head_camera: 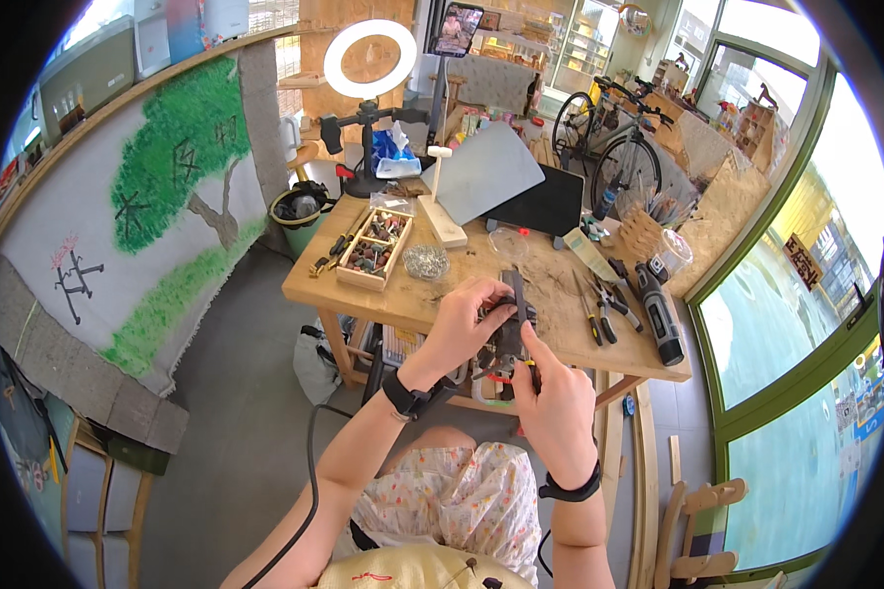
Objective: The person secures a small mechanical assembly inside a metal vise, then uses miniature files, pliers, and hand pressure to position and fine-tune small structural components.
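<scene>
My right hand grips a file by its yellow-and-black handle, index finger stretched along the dark flat blade. The blade points away from me across the table's front edge. My left hand pinches a small dark piece beside the blade; the fingers mostly hide it, and its kind cannot be told. Under both hands a dark metal bench vise sits at the edge of the wooden table, partly covered by my fingers. Whether the vise holds anything is hidden.
On the left are a divided wooden box of small rotary bits and a clear bowl of metal bits. A wooden mallet stands behind. Pliers and a cordless rotary tool lie right. A ring light stands at the back.
</scene>
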Available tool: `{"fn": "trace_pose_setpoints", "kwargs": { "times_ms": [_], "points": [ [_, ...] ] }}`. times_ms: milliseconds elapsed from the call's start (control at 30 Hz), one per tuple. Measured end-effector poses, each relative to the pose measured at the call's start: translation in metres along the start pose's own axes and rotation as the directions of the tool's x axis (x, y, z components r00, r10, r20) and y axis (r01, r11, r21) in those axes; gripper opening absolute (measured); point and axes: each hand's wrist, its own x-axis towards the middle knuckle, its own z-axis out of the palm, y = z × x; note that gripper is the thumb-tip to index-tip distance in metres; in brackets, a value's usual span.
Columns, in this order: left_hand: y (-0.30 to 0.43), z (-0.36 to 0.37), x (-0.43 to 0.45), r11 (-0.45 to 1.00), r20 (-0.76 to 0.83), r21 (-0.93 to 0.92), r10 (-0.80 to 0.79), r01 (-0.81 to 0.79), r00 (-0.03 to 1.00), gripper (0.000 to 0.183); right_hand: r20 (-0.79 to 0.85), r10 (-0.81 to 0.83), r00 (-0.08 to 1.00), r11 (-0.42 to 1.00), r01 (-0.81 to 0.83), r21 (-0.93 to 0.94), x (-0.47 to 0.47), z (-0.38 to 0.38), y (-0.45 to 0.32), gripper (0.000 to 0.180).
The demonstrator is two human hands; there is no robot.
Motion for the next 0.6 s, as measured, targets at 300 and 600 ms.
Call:
{"fn": "trace_pose_setpoints", "kwargs": {
  "times_ms": [300, 600],
  "points": [
    [-0.001, 0.002, 0.000, 0.993, -0.065, -0.114, 0.032, -0.039, 0.997, 0.019, 0.072, -0.052, 0.996, 0.998, 0.054, -0.016, 0.013, -0.026, -0.003, 0.028],
    [-0.004, 0.006, 0.001, 0.994, -0.133, -0.024, 0.098, -0.102, 0.986, 0.016, 0.063, -0.243, 0.968, 0.968, 0.246, -0.047, 0.011, -0.032, -0.001, 0.031]
  ]
}}
